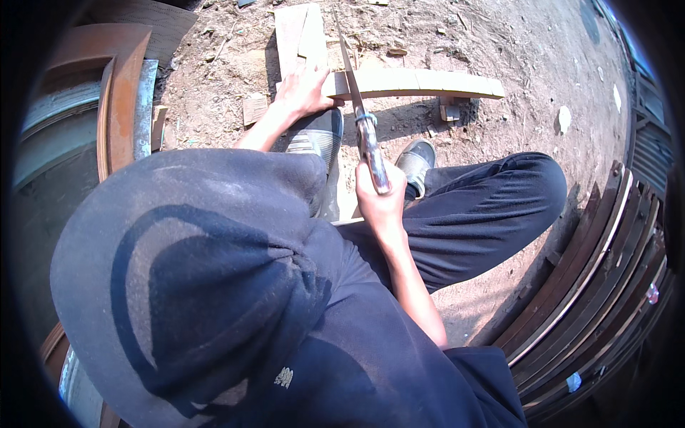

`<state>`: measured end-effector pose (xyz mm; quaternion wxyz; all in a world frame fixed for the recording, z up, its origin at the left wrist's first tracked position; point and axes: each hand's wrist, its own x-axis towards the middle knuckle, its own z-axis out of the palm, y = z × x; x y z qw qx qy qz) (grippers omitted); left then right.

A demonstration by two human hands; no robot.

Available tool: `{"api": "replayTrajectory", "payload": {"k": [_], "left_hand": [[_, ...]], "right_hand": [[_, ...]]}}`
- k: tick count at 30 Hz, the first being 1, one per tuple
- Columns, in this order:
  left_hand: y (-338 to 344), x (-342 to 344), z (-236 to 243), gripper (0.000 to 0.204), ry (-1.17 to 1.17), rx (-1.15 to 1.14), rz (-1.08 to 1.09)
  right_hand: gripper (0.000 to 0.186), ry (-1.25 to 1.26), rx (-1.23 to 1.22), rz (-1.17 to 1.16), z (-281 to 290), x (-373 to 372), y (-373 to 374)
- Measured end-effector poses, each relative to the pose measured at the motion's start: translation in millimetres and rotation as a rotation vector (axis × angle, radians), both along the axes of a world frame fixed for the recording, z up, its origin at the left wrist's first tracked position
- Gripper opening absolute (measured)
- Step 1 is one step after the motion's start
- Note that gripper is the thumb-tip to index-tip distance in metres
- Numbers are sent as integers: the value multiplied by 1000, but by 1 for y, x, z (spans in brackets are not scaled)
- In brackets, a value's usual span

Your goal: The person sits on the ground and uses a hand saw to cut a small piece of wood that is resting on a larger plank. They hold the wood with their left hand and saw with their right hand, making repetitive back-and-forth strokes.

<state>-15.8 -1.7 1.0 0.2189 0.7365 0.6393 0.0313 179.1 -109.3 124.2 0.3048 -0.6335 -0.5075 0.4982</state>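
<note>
My right hand (380, 196) is closed around the handle of a handsaw (369, 146), whose narrow blade points away from me. The blade crosses a pale wooden board (428, 83) near its left end; I cannot tell how deep it sits in the wood. My left hand (303, 91) grips that left end, just left of the blade, with some fingers hidden. Pencil-like lines cross the board's top. Under its right part is a small wood block (449, 110). Beyond my left hand lies another pale wood piece (300, 39).
My shoes (417, 162) stand on rough dirt ground close below the board. To the left lean brown wooden frames (128, 57) and panels. Dark wooden slats (592, 264) are stacked at the right. A small wood offcut (255, 109) lies left of my left hand.
</note>
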Motion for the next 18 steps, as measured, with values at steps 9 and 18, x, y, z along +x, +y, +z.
{"api": "replayTrajectory", "payload": {"k": [9, 18], "left_hand": [[-5, -3, -1, 63, 7, 25, 3], [-2, -6, 3, 64, 1, -21, 20]], "right_hand": [[19, 2, -133, -19, 12, 9, -5], [24, 105, -89, -29, -14, -16, 44]]}}
